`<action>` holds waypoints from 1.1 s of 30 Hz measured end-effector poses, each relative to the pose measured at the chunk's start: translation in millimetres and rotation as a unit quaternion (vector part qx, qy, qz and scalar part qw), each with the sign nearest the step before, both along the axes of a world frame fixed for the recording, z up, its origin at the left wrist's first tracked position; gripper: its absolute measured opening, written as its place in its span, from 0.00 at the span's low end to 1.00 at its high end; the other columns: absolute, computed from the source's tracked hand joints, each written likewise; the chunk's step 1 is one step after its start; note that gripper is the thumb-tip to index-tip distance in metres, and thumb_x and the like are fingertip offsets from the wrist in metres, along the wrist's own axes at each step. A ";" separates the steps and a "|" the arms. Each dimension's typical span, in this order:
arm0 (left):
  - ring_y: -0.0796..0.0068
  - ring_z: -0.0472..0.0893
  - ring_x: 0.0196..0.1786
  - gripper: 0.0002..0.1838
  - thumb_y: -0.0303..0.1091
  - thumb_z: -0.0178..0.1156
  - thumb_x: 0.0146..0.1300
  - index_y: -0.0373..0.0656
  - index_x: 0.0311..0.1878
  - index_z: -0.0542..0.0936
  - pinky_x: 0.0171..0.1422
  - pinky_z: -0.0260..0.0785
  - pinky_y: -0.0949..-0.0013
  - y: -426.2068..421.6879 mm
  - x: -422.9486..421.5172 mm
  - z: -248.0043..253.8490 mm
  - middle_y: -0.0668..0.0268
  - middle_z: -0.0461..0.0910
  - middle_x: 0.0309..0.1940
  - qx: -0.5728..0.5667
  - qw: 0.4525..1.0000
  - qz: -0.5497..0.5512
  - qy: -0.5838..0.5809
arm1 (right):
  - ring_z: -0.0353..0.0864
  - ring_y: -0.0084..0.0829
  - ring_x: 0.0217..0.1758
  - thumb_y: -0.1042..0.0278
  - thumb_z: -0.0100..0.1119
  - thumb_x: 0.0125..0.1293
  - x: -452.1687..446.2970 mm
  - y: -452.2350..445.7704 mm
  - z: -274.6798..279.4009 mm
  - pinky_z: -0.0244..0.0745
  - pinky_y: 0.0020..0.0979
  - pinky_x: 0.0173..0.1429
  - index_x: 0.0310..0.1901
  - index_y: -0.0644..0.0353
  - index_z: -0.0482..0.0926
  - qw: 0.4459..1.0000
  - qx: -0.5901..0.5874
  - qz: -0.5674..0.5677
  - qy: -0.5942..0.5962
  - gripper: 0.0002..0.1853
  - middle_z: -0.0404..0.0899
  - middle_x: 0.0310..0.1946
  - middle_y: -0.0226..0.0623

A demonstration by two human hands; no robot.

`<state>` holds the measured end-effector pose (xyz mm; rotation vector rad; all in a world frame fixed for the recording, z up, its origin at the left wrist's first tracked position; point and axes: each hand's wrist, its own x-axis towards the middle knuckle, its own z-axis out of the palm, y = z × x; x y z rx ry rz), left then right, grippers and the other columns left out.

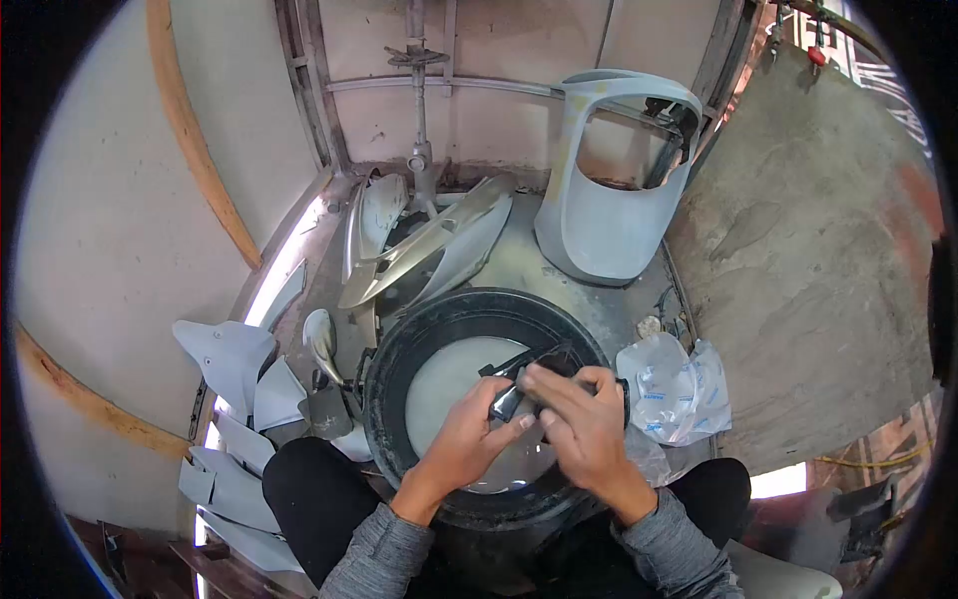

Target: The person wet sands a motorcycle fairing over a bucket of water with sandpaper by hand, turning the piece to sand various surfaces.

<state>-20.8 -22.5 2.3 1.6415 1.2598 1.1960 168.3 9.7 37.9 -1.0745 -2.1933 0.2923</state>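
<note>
Over a black tub, both of my hands meet at a glossy black part, which looks like a plastic piece. My left hand is closed around its near left end, thumb on top. My right hand presses against it from the right with the fingers bent together and slightly smeared by motion. Whatever lies under those right fingers is hidden, apart from a small greyish edge. Cloudy whitish water fills the lower part of the tub beneath the hands.
A large pale grey fairing stands behind the tub on the right. Long silvery panels lean at the back left. Several light grey pieces lie at the left. A crumpled clear plastic bag sits right of the tub. A grey board leans farther right.
</note>
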 end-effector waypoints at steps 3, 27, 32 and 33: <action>0.70 0.76 0.39 0.22 0.39 0.68 0.67 0.35 0.57 0.75 0.46 0.70 0.66 -4.8 0.6 -0.2 0.60 0.78 0.39 -0.005 1.000 -0.012 0.009 | 0.75 0.42 0.52 0.64 0.59 0.63 3.4 9.3 -7.6 0.66 0.41 0.56 0.55 0.51 0.86 0.999 -0.008 -0.049 0.015 0.19 0.84 0.59 0.31; 0.39 0.78 0.54 0.20 0.18 0.49 0.59 0.33 0.56 0.73 0.59 0.70 0.52 5.1 13.3 -13.0 0.43 0.78 0.46 0.089 0.996 0.001 -0.029 | 0.74 0.41 0.50 0.61 0.64 0.50 10.1 -8.4 -1.1 0.67 0.38 0.53 0.57 0.50 0.85 0.978 0.152 0.004 -0.142 0.28 0.81 0.64 0.23; 0.33 0.76 0.49 0.19 0.17 0.47 0.55 0.33 0.51 0.74 0.52 0.70 0.46 5.6 15.3 -12.4 0.41 0.77 0.43 0.097 0.995 0.009 0.019 | 0.73 0.37 0.49 0.60 0.64 0.48 12.5 -2.3 -9.2 0.67 0.37 0.53 0.59 0.47 0.85 0.976 0.167 0.025 -0.138 0.30 0.81 0.64 0.21; 0.32 0.75 0.50 0.17 0.17 0.48 0.56 0.33 0.50 0.74 0.51 0.69 0.43 6.7 15.4 -8.9 0.41 0.76 0.44 0.090 0.996 0.007 0.028 | 0.73 0.37 0.49 0.60 0.64 0.48 10.5 -3.3 -9.3 0.67 0.37 0.53 0.58 0.47 0.85 0.975 0.175 0.024 -0.133 0.30 0.81 0.64 0.21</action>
